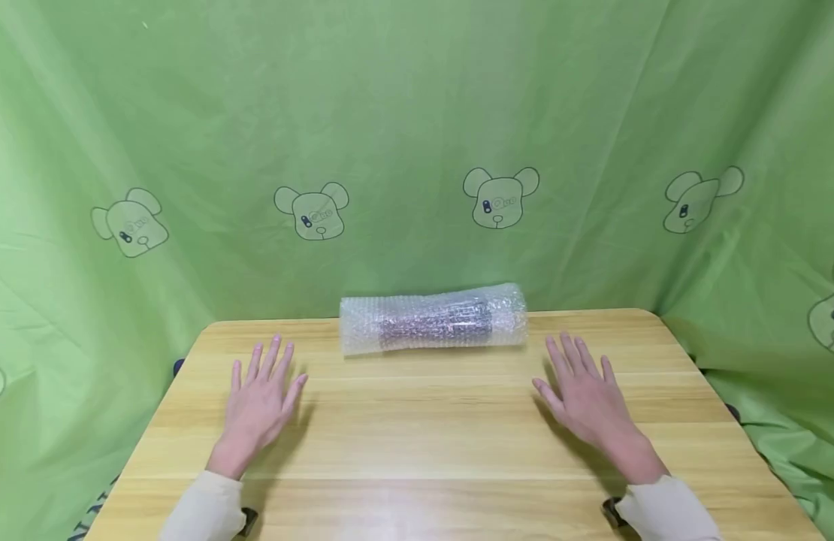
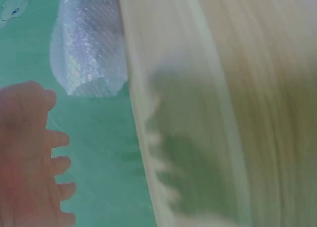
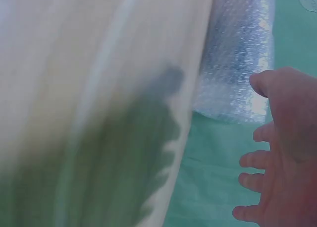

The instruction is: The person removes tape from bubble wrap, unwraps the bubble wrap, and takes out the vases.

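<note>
A roll of clear bubble wrap (image 1: 433,319) lies sideways along the far edge of the wooden table, with a dark, purplish thing showing through its middle. My left hand (image 1: 258,402) is spread palm down over the left part of the table, holding nothing. On the other side my right hand (image 1: 589,398) is spread the same way, fingers straight and apart from the roll. Both hands cast shadows on the wood. In the left wrist view one end of the bubble wrap (image 2: 94,48) shows beyond the thumb; the right wrist view shows its other end (image 3: 237,58).
The light wooden table (image 1: 417,436) has rounded far corners. A green curtain (image 1: 403,113) printed with bear heads hangs right behind it and along both sides. Dark bands sit at both sleeve cuffs (image 1: 207,507).
</note>
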A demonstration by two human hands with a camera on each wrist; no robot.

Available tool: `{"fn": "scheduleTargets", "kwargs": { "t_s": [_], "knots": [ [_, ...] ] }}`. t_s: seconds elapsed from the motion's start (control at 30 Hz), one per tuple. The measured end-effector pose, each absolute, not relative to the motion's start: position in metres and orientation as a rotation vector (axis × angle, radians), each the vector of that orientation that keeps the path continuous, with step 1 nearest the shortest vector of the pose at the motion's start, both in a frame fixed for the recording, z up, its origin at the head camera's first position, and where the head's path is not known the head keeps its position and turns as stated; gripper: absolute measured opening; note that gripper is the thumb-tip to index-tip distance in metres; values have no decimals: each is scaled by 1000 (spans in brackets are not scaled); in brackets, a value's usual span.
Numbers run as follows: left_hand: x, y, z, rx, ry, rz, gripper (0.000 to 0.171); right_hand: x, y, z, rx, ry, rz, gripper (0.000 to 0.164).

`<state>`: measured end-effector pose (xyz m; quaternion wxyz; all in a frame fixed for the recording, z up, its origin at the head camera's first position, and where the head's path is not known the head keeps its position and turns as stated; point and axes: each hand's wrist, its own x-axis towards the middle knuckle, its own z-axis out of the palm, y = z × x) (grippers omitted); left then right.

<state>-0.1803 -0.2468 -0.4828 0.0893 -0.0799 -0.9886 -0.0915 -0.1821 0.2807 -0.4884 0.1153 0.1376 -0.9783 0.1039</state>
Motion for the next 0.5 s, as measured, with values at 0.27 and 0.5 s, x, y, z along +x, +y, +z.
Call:
{"fn": "scheduleTargets", "kwargs": {
  "t_s": [0.27, 0.5],
  "knots": [
    [-173, -222, -473, -261, -2929, -457, 69, -192, 272, -476, 472, -2800, 340, 81],
    [-170, -192, -478, -304, -2867, -783, 69, -208, 260, -467, 571, -2709, 407, 83]
  ]
}}
